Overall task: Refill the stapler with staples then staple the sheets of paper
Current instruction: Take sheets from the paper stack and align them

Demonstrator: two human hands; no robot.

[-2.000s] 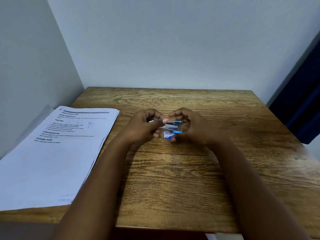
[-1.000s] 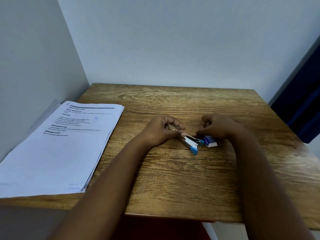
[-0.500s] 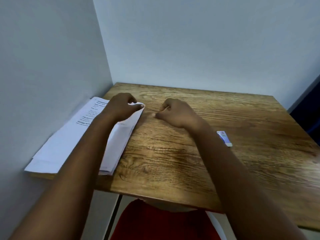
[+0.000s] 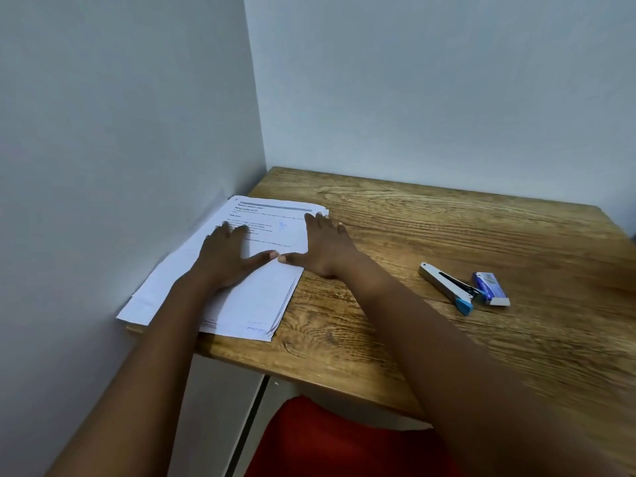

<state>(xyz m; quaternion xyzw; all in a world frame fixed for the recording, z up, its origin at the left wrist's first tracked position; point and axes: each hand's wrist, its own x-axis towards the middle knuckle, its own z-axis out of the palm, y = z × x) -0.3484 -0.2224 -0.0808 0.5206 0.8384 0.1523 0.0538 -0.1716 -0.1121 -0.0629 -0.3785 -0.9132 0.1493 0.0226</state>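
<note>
A stack of printed white sheets (image 4: 261, 297) lies at the table's left edge, against the wall. My left hand (image 4: 225, 256) rests flat on the stack with fingers spread. My right hand (image 4: 323, 247) lies flat on the stack's right edge, partly on the wood, and the two thumbs nearly touch. A small silver stapler with a blue end (image 4: 445, 288) lies on the table to the right, apart from both hands. The blue and white staple box (image 4: 488, 289) sits just beside it.
The wooden table (image 4: 430, 228) stands in a corner, with a white wall to the left and behind. Its front edge runs diagonally below my arms. Something red (image 4: 330, 442) shows below the table's edge.
Both hands left the stapler and staple box on the table and moved left onto the paper stack. They now lie flat on it, and my view has turned left.
</note>
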